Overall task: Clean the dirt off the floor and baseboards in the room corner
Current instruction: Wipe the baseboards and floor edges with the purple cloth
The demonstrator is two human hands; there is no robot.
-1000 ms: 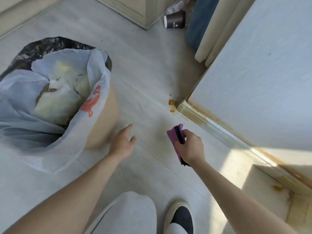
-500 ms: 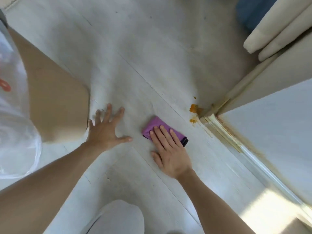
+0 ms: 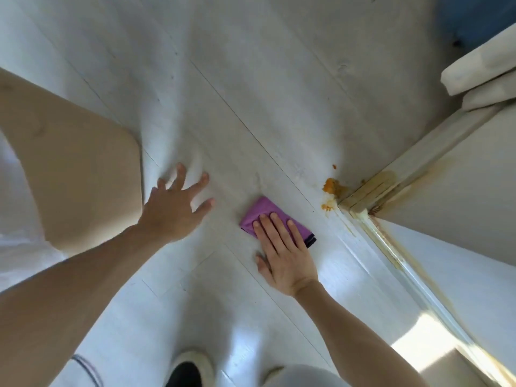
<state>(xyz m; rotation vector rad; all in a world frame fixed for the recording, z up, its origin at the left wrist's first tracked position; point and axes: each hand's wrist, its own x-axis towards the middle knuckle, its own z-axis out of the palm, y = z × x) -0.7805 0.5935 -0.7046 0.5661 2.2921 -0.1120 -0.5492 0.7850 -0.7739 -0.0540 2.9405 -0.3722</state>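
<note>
A folded purple cloth (image 3: 261,212) lies flat on the pale floor (image 3: 251,93). My right hand (image 3: 282,252) presses on it with straight fingers. My left hand (image 3: 174,210) rests flat on the floor to the left, fingers spread. An orange blob of dirt (image 3: 331,186) sits on the floor right of the cloth, against the corner of the baseboard (image 3: 374,188). Smaller orange bits (image 3: 326,207) lie just below it. The baseboard carries yellowish-brown stains (image 3: 391,241) along its length toward the lower right.
A tan bin (image 3: 78,174) with a white bag (image 3: 16,247) stands close on the left, next to my left hand. Cream curtain folds (image 3: 480,71) hang at the upper right. My shoe (image 3: 190,370) and knee (image 3: 301,377) are at the bottom edge.
My right hand went from gripping the cloth in the air to pressing it flat on the floor. My left hand came down flat. The view moved closer to the corner.
</note>
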